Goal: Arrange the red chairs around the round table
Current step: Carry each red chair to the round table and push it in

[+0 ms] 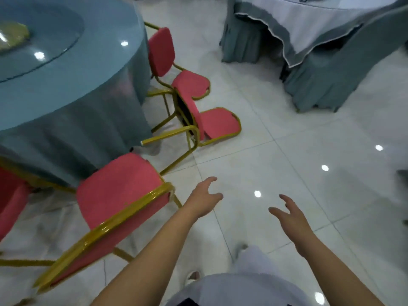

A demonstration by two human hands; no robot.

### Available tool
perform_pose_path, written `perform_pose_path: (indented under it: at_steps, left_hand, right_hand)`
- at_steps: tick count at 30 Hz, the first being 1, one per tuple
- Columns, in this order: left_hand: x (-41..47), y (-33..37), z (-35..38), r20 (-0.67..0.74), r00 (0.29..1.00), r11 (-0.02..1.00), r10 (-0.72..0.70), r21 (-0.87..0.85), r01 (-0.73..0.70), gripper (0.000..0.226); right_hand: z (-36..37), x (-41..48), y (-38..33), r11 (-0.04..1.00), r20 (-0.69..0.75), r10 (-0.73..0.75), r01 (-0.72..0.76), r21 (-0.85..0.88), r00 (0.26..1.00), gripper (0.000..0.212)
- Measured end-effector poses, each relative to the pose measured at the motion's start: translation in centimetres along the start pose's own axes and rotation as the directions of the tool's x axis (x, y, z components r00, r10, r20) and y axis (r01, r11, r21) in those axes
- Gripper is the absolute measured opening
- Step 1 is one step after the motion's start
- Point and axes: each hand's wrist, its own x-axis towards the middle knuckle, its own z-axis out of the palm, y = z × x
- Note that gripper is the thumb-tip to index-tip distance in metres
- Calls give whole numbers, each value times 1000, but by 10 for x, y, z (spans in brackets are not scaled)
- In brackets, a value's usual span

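A person stands on a glossy white tiled floor with both bare arms stretched forward and low. The left hand and right hand are empty, fingers spread and relaxed, palms turned partly toward each other, touching nothing. The round table, draped in a teal cloth that falls to the floor, fills the view from nine to eleven o'clock. The nearest red chair, with a gold metal frame, stands upright just beside the left hand at its nine o'clock, seat toward the table and backrest toward the person; the hand is close to the backrest's top corner but apart from it. At about twelve o'clock from the left hand, well apart from both hands, a tipped red chair lies on the floor, backrest flat on the tiles and gold legs pointing back toward the table. Beyond it, at eleven o'clock, a third red chair has its backrest against the tablecloth. A fourth red chair shows partly at the far nine o'clock edge. At one o'clock, a second table wears white and grey cloths.
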Motion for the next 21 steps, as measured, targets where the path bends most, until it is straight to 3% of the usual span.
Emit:
perform_pose_path:
  at_steps: [6, 11, 16, 21]
  left_hand:
    - [97, 47, 32, 89, 991, 995, -96, 3, 96, 58]
    - [162, 89, 32, 108, 967, 973, -230, 62, 225, 62]
    - [229, 122, -14, -118, 945, 952, -306, -18, 306, 54]
    - [270, 124, -60, -135, 929, 938, -344, -6, 346, 58]
  right_hand:
    - [-32, 81, -5, 981, -69, 107, -94, 170, 992, 58]
    - [-59, 181, -49, 966, -8, 96, -91, 240, 995, 56]
    - [-68, 276, -104, 967, 65, 50, -64, 248, 997, 51]
    - [-55, 346, -151, 974, 157, 79, -110, 200, 984, 51]
